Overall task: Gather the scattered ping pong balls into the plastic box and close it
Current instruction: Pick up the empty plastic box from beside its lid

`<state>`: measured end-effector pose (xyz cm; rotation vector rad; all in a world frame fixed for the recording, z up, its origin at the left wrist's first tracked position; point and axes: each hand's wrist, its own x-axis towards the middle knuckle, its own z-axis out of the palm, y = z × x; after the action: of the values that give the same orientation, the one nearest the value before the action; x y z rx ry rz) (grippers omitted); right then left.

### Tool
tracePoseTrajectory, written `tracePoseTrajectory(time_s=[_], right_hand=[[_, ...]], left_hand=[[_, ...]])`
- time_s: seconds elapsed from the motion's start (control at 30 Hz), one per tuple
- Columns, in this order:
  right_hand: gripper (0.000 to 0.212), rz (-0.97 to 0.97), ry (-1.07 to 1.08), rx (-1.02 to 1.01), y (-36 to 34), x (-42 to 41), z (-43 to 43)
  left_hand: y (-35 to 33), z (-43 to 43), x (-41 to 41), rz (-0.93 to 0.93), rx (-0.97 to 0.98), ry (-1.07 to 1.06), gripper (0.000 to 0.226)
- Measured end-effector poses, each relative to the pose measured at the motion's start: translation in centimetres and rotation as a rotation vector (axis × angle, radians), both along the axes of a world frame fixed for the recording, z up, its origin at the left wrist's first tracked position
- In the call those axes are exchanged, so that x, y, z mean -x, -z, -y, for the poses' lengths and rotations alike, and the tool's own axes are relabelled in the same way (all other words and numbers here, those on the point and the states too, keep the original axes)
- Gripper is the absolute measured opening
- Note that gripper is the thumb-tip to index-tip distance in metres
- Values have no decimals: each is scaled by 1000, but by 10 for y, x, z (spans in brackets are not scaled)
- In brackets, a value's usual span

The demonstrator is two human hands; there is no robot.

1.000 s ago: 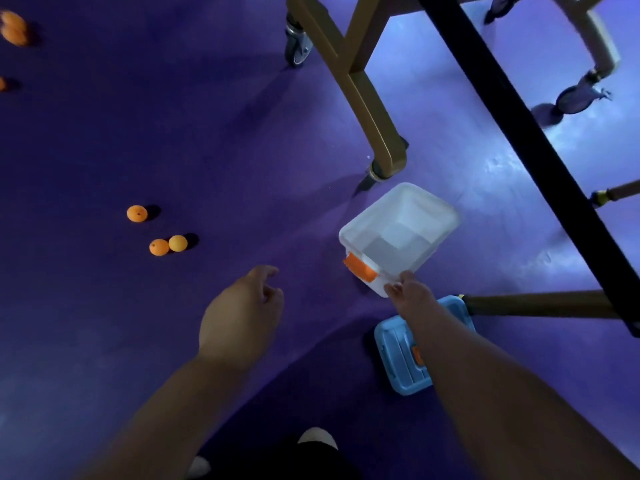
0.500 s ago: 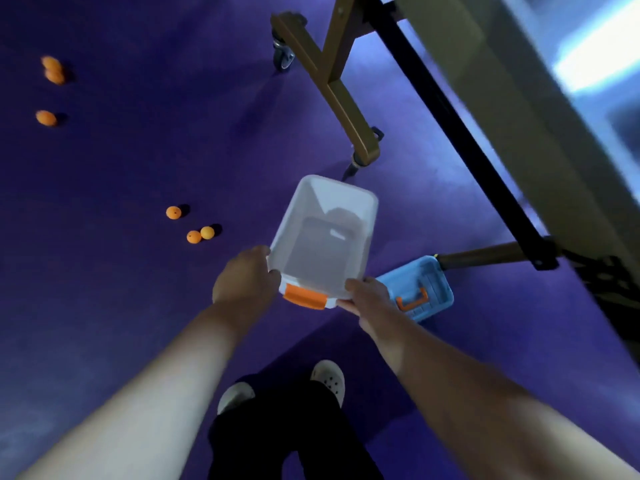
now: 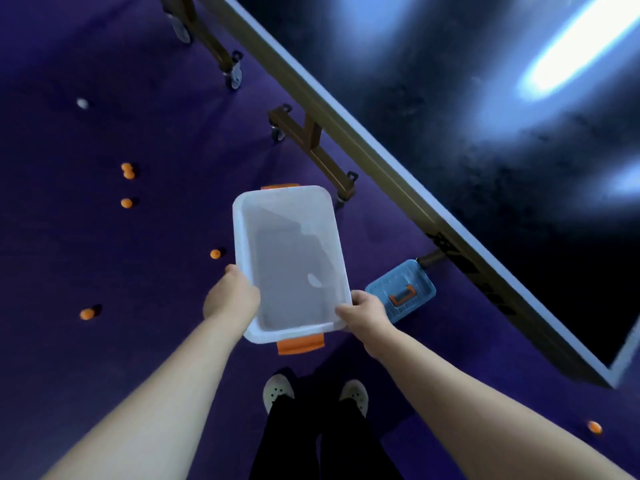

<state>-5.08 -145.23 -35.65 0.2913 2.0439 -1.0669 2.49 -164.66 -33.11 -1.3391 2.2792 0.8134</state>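
I hold the clear plastic box (image 3: 289, 258) with orange end latches in the air in front of me, open side up and empty. My left hand (image 3: 231, 299) grips its left rim near the close end. My right hand (image 3: 363, 311) grips the right rim at the near corner. The blue lid (image 3: 400, 291) with an orange handle lies on the purple floor to the right of the box. Orange ping pong balls lie scattered on the floor: a pair (image 3: 127, 171), single balls (image 3: 126, 203), (image 3: 215, 253), (image 3: 86, 314) to the left, and one (image 3: 594, 427) at far right.
A ping pong table (image 3: 485, 150) with a dark top runs diagonally on the right, its brown wheeled legs (image 3: 311, 147) standing just beyond the box. A white ball (image 3: 82, 103) lies far left. My feet (image 3: 313, 393) stand below the box.
The box was lifted off the floor and raised toward me, first held by the right hand alone, now by both. The view rose, showing the table top and more balls.
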Motion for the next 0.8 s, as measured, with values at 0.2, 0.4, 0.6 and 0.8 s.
tracePoseTrajectory(time_s=[0.2, 0.4, 0.6, 0.8], right_hand=[[9, -136, 14, 67, -73, -18, -40], [12, -230, 85, 127, -125, -41, -124], [14, -297, 254, 220, -162, -97, -261], [12, -386, 416, 151, -198, -166, -428]], left_hand=[[-80, -43, -26, -326, 67, -9, 9], [-128, -118, -35, -456, 89, 100, 16], [-167, -247, -59, -640, 116, 258, 15], [-197, -404, -86, -742, -14, 439, 21]])
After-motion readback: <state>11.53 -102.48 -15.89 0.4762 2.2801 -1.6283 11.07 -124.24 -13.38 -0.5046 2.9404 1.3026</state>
